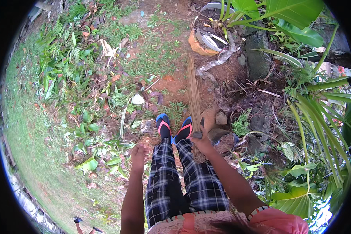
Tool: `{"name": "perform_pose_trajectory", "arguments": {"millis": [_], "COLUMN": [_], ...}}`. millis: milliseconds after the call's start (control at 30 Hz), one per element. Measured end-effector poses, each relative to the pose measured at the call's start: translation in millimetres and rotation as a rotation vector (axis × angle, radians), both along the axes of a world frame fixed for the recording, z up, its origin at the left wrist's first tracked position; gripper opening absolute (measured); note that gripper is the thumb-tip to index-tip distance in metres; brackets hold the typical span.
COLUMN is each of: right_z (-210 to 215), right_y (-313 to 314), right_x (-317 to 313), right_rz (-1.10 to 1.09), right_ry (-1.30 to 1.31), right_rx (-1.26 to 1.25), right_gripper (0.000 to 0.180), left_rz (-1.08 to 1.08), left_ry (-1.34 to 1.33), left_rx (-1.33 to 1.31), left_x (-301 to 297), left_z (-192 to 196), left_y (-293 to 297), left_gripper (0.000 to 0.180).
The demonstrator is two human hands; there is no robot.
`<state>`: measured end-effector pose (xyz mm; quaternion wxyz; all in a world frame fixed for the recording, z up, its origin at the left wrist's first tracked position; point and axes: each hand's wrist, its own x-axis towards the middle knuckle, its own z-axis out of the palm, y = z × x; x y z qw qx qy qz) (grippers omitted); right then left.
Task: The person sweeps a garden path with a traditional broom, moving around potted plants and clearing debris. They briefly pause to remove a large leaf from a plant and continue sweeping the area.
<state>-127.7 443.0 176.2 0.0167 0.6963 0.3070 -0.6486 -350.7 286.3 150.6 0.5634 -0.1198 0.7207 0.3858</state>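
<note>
My right hand [203, 144] is wrapped round a stick broom [194, 91] near its bound end. The broom's long, thin brown bristles point away from me over the bare soil, and its short butt end sticks out behind the hand beside my right thigh. To the left of my legs hangs my left hand [138, 156], holding nothing, its fingers loosely apart above the leafy ground. Beneath the hands are my feet in blue flip-flops [163, 124] with pink straps.
A broken orange pot [202, 43] with a big-leaved plant stands far right of centre. A mossy concrete block [257, 58] borders the bed. Low plants and dry leaves [105, 97] lie left. Long green leaves [319, 124] hang at right. Another person's feet [78, 220] show at lower left.
</note>
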Motion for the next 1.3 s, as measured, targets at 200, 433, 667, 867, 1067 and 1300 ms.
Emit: {"name": "perform_pose_trajectory", "arguments": {"millis": [200, 433, 667, 867, 1067, 1300], "right_z": [14, 25, 32, 54, 75, 50], "right_y": [-6, -7, -6, 8, 36, 23], "right_x": [27, 33, 64, 72, 76, 80], "right_rz": [0.174, 0.266, 0.365, 0.904, 0.679, 1.265], "right_ry": [0.216, 0.183, -0.258, -0.108, -0.442, -0.421], "right_rx": [-0.150, -0.094, 0.039, -0.129, 0.054, 0.041], "right_gripper": [0.083, 0.080, 0.080, 0.083, 0.080, 0.082], "left_rz": [-0.010, -0.029, -0.038, -0.086, -0.111, -0.120], "left_ry": [0.005, -0.005, -0.003, -0.028, 0.024, 0.001], "left_rx": [-0.041, -0.058, -0.006, -0.073, -0.001, 0.032], "left_x": [0, 9, 6, 1, -3, -5], "left_z": [0, -4, -4, -1, 6, 14], "left_y": [5, 9, 10, 15, 15, 26], "left_gripper": [0.023, 0.024, 0.024, 0.024, 0.025, 0.025]}}
